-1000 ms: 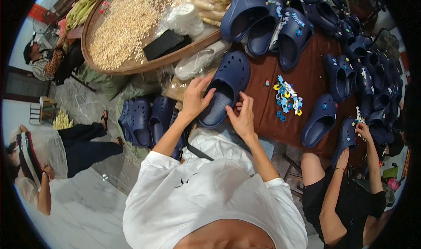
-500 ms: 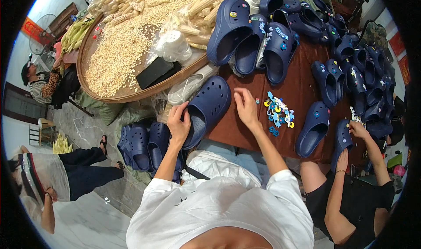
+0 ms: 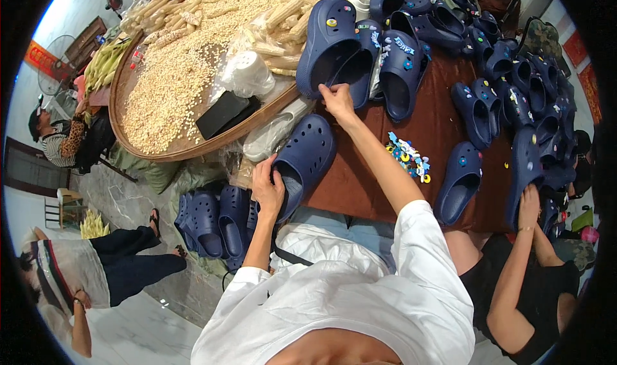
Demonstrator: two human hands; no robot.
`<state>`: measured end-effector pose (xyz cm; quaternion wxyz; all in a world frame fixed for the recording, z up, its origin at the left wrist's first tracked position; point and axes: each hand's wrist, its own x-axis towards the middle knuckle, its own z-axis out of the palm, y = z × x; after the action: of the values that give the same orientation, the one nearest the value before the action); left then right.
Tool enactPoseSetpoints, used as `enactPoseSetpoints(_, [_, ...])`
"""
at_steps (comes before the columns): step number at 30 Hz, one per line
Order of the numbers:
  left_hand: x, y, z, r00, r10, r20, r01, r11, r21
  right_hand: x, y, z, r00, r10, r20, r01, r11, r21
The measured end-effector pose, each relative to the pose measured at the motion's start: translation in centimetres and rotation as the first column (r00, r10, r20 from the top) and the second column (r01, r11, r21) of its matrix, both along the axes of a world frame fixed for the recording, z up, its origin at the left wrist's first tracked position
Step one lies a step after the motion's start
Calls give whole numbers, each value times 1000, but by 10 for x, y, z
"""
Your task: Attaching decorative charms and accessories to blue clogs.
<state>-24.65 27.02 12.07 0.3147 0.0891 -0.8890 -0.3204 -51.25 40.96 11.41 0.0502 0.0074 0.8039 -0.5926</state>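
Plain navy clog (image 3: 307,147) near, at the table's edge; left hand (image 3: 267,188) grips its rim, at the clog's eight o'clock. Charm pile (image 3: 409,157) at three o'clock from it. Right hand (image 3: 338,100), half a second ago spread in air, now up toward twelve, at the heel of a charm-bearing clog (image 3: 331,32); fingers near a pinch, but can't tell if they grip. By my reading, one hand alone now steadies the plain clog. Farther, three o'clock: co-worker's clog (image 3: 526,156) shifted upward.
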Motion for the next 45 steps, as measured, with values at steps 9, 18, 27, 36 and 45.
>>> enactPoseSetpoints(9, [3, 1, -7, 1000, 14, 22, -14, 1000, -25, 13, -2, 24, 976, 2, 219, 69, 946, -318])
enactPoseSetpoints(18, [8, 3, -1, 999, 41, -15, -39, 996, 82, 123, 105, 55, 963, 231, 140, -165, 913, -373])
enactPoseSetpoints(27, [14, 9, 3, 999, 52, 15, -53, 996, 77, 290, 192, -18, 972, 76, 221, -29, 978, -209])
enactPoseSetpoints(36, [22, 55, 47, 976, -121, -182, 147, 980, 132, 350, 180, 7, 981, -28, 194, 12, 996, 87])
enactPoseSetpoints(45, [12, 119, 22, 888, -454, 71, 389, 824, 412, 318, 184, 11, 997, -75, 15, 72, 989, 126])
